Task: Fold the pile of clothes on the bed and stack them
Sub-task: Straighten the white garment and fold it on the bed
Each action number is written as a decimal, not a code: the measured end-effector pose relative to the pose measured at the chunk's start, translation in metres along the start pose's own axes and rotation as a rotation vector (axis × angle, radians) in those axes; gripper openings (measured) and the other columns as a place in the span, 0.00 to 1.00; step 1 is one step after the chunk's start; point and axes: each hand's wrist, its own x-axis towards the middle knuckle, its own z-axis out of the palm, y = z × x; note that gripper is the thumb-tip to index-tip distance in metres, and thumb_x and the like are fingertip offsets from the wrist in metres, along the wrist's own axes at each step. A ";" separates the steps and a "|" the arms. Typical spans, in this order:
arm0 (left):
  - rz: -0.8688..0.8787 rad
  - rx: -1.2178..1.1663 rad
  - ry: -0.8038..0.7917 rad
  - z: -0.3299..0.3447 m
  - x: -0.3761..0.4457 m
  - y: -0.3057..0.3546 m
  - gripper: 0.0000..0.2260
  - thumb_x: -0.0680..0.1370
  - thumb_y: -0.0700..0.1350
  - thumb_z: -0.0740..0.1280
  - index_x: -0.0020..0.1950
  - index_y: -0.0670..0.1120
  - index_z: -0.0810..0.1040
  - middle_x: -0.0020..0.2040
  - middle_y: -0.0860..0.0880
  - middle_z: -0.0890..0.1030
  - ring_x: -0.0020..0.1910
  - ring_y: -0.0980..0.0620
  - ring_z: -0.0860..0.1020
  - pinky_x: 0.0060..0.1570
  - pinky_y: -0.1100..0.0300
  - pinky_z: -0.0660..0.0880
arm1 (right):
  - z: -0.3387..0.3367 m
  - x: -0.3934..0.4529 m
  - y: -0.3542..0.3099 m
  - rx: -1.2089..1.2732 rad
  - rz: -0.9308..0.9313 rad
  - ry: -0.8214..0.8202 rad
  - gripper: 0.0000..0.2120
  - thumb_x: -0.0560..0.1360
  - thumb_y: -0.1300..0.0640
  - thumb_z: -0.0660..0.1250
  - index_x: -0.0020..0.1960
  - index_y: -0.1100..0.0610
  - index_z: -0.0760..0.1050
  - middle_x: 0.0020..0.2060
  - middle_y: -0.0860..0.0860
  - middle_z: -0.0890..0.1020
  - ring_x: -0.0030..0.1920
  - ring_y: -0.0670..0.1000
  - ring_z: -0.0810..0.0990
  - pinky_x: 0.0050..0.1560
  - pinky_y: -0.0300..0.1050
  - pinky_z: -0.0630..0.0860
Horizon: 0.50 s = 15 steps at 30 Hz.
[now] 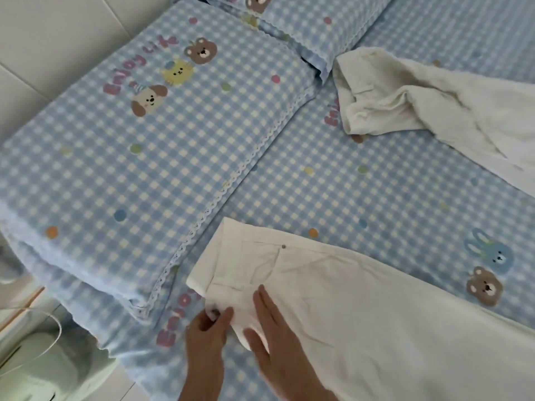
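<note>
- At the far left, off the bed's edge, sits a pale green rounded object (43,369) with a thin white hoop or cord curving over it; it is too blurred for me to tell what it is
- The pillow (150,157) fills the left of the bed: plump and rectangular, in soft blue-and-white gingham printed with a bear, a cat, a dog and coloured dots, its edge trimmed with white zigzag lace
- The bed sheet (333,192) beneath carries the same checked fabric, flat and smooth, with a rabbit and a bear printed toward the right
- My left hand (207,328) comes up from the bottom edge, fingers curled, thumb and fingertips pinching the waistband corner of the white trousers (362,308) near what looks like a button
- My right hand (269,325) lies just beside it, flat on the cloth, fingers straight and together, pressing the fly area down, with nothing clasped
- Those trousers lie spread on the near part of the sheet, waist toward the pillow, legs running off to the lower right; the cloth is a matte white weave, lightly creased, with a small rivet at the pocket
- Well apart, at the upper right, a second white garment (419,102) lies crumpled and unfolded, thicker-looking, with soft bunched folds
</note>
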 end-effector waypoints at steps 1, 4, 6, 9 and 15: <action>-0.037 -0.051 -0.036 -0.001 -0.004 0.003 0.06 0.70 0.32 0.71 0.42 0.37 0.75 0.31 0.45 0.72 0.29 0.52 0.68 0.23 0.66 0.67 | 0.004 -0.003 -0.007 -0.044 -0.045 -0.067 0.31 0.80 0.47 0.57 0.76 0.53 0.46 0.74 0.45 0.40 0.76 0.42 0.42 0.72 0.29 0.39; -0.095 -0.094 -0.108 -0.003 -0.016 0.017 0.08 0.73 0.33 0.69 0.50 0.36 0.76 0.36 0.45 0.78 0.32 0.52 0.76 0.32 0.63 0.75 | 0.015 -0.012 -0.009 -0.182 -0.023 -0.140 0.36 0.79 0.47 0.56 0.76 0.53 0.35 0.71 0.44 0.30 0.75 0.43 0.34 0.71 0.35 0.32; -0.092 -0.057 -0.131 0.002 -0.028 0.028 0.09 0.74 0.35 0.70 0.52 0.37 0.75 0.44 0.41 0.81 0.40 0.46 0.80 0.45 0.53 0.78 | 0.019 -0.013 -0.011 -0.199 0.057 -0.127 0.39 0.79 0.49 0.58 0.76 0.54 0.33 0.70 0.44 0.29 0.75 0.44 0.35 0.72 0.38 0.34; 0.221 0.294 -0.087 0.016 -0.047 0.039 0.06 0.73 0.37 0.71 0.45 0.43 0.75 0.41 0.44 0.81 0.39 0.45 0.80 0.41 0.54 0.76 | 0.020 -0.005 -0.022 -0.197 0.133 0.008 0.41 0.77 0.48 0.61 0.76 0.53 0.34 0.73 0.44 0.33 0.77 0.46 0.40 0.75 0.42 0.43; 0.578 0.421 -0.439 0.034 -0.109 0.018 0.13 0.76 0.32 0.65 0.59 0.44 0.73 0.57 0.44 0.81 0.59 0.56 0.77 0.58 0.67 0.70 | -0.039 -0.017 -0.027 0.566 0.332 0.727 0.15 0.73 0.60 0.67 0.56 0.45 0.75 0.47 0.42 0.83 0.48 0.43 0.81 0.46 0.37 0.77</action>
